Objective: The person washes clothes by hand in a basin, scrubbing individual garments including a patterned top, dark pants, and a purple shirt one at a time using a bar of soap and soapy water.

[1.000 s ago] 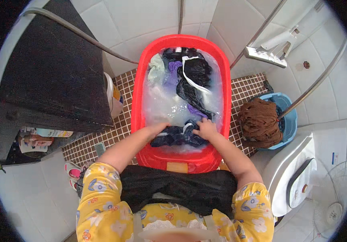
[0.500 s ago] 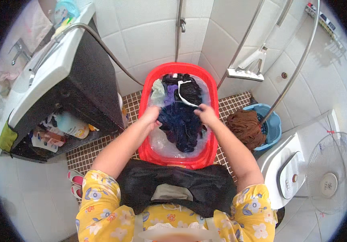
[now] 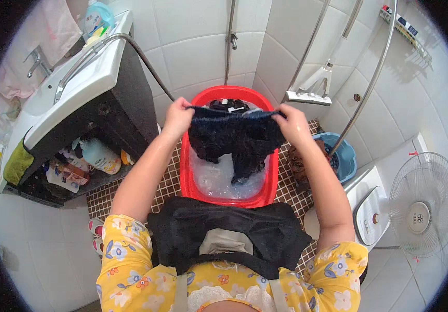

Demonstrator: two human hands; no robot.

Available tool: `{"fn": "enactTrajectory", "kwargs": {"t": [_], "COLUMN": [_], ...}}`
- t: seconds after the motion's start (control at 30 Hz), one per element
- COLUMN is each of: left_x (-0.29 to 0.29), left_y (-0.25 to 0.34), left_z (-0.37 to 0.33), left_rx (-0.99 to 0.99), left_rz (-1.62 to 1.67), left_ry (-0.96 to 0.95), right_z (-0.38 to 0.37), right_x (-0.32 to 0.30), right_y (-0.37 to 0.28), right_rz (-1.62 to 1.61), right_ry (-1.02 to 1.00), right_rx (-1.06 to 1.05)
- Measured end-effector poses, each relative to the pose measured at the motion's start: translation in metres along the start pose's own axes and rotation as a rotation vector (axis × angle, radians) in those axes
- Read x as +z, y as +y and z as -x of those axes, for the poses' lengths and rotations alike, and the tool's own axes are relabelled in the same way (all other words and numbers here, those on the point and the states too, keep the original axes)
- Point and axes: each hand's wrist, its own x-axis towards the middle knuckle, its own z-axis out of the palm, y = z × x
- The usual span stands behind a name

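My left hand (image 3: 177,120) and my right hand (image 3: 292,125) are closed on the two ends of the waistband of wet dark navy shorts (image 3: 234,136). The band is stretched nearly straight between them, and the legs hang down over the red tub (image 3: 185,179). Cloudy, sudsy water (image 3: 211,182) shows in the tub below the cloth. Behind the shorts, part of a black wet garment (image 3: 227,104) is visible at the tub's far end; the shorts hide most of the other laundry.
To the right, a blue basket (image 3: 346,161) holds brown cloth (image 3: 299,166), near a white toilet (image 3: 372,213) and a fan (image 3: 418,216). A washbasin cabinet (image 3: 125,112) with bottles stands left. A shower hose (image 3: 146,65) hangs beside it. A squeegee (image 3: 307,98) leans behind.
Both hands have lifted the navy shorts up from the water and drawn the waistband wide apart. The pale and purple laundry behind is now mostly covered.
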Motion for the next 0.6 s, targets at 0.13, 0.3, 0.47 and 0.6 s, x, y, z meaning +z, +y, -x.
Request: {"fn": "enactTrajectory", "kwargs": {"t": [0.13,0.3,0.47,0.6], "left_x": [0.019,0.050,0.089,0.109], "left_y": [-0.070,-0.180,-0.265,-0.297], "left_z": [0.026,0.060,0.084,0.094], "left_rx": [0.242,0.043,0.386,0.622], "left_rz": [-0.462,-0.776,-0.936,-0.825], "left_ry": [-0.046,-0.465,-0.774,-0.983], "right_z": [0.034,0.088,0.134,0.158], "right_x": [0.055,0.144,0.217,0.255], "right_y": [0.032,0.082,0.140,0.185], "right_rz": [0.316,0.469,0.488,0.518], "right_ry": [-0.090,-0.527,-0.880,-0.971], "right_rx": [-0.179,-0.367,-0.407,-0.361]}}
